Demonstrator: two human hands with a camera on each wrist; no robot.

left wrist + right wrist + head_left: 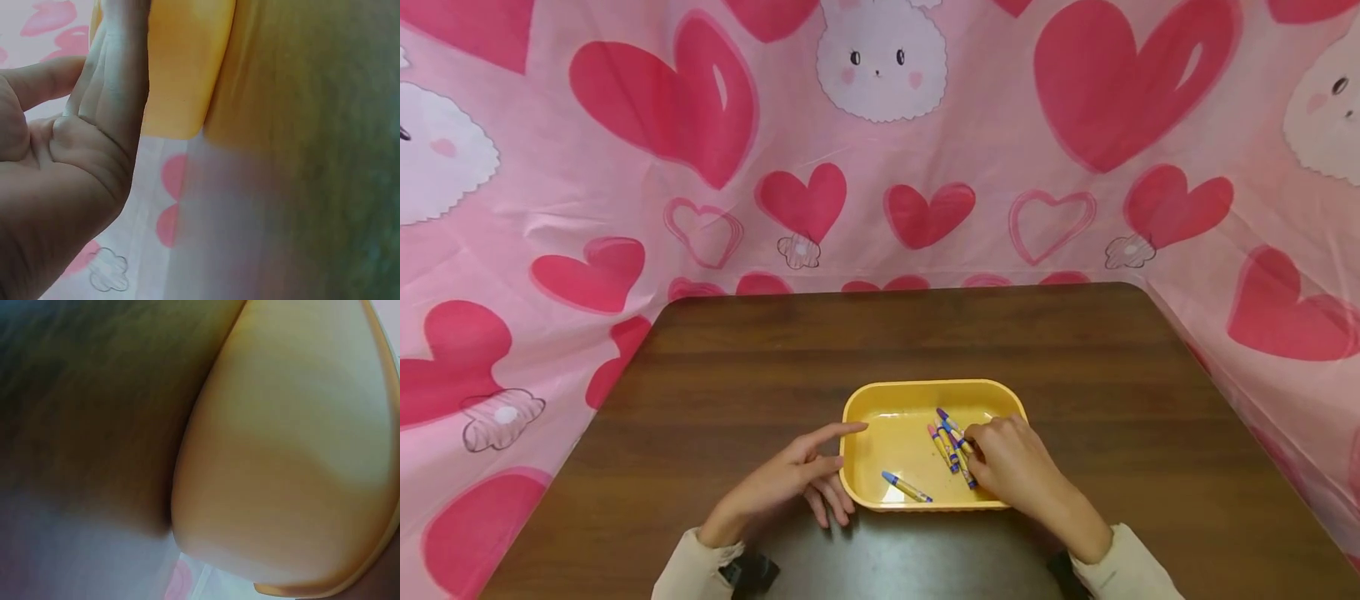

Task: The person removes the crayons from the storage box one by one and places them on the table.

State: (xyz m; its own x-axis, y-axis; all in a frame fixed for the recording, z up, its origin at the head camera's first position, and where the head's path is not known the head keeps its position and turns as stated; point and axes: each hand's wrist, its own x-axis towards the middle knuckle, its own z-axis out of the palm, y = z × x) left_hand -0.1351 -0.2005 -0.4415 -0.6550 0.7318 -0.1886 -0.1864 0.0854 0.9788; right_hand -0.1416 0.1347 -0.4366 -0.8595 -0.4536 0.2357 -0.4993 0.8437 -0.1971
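Observation:
A yellow tray (pixel 880 400) sits on the table, with several wax crayons (pixel 942 450) in a loose pile in its right half. One light-blue crayon (pixel 907 487) lies apart near the front wall. My right hand (pixel 1011 460) reaches over the tray's right side, its curled fingers pinching at a crayon (pixel 958 440) in the pile; the fingertips are partly hidden. At the left wall is my left hand (pixel 797 471), index finger extended over the rim and thumb by the edge, holding nothing. In the left wrist view, its palm (pixel 69 169) shows beside the tray (pixel 181 69).
The brown wooden table (pixel 760 350) extends around the tray on all sides. A pink cloth (pixel 925 142) with hearts and rabbit faces hangs behind and along both sides. In the right wrist view, the tray's outer wall (pixel 281 487) fills much of the picture.

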